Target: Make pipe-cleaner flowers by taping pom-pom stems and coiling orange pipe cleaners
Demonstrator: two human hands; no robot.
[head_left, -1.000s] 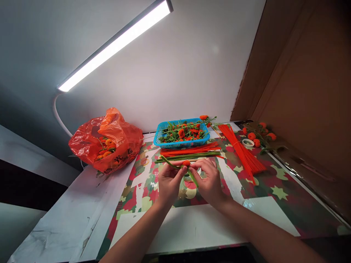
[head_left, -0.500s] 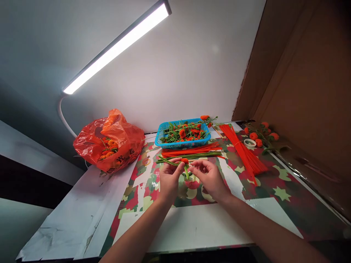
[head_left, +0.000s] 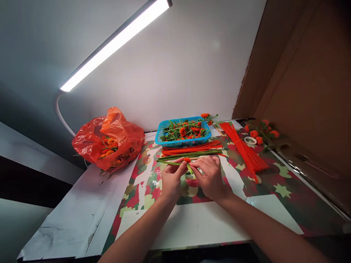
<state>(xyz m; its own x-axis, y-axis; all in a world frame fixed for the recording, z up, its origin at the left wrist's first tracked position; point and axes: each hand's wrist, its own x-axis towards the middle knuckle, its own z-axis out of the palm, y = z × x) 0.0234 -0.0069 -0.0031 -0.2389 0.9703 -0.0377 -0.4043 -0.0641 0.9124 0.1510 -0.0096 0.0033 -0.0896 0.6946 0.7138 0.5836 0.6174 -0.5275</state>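
Between my hands is a small orange pipe-cleaner flower (head_left: 187, 160) with green fuzzy pieces below and beside it. My left hand (head_left: 172, 179) is closed, its thumb and fingers pinching the flower just under its head. A green stem (head_left: 168, 162) sticks out to the left past those fingers. My right hand (head_left: 210, 178) is closed too, with thumb and forefinger pinched at the right side of the flower, against a short green pipe cleaner (head_left: 190, 169) that slants down. What exactly lies between the right fingertips is partly hidden. Beneath the hands, a roll of clear tape (head_left: 191, 176) rests on the table.
Behind my hands lie green stems (head_left: 203, 153) and red pipe cleaners (head_left: 189, 150), then a blue basket (head_left: 183, 143) of orange flowers. A red plastic bag (head_left: 128, 146) stands left. Right are a red pipe-cleaner bundle (head_left: 244, 153), a white tape roll (head_left: 250, 140) and more flowers (head_left: 254, 134).
My right hand has turned inward and moved slightly left, its fingers curled closer to the flower. The green stem at left now lies flatter. The view has shifted slightly.
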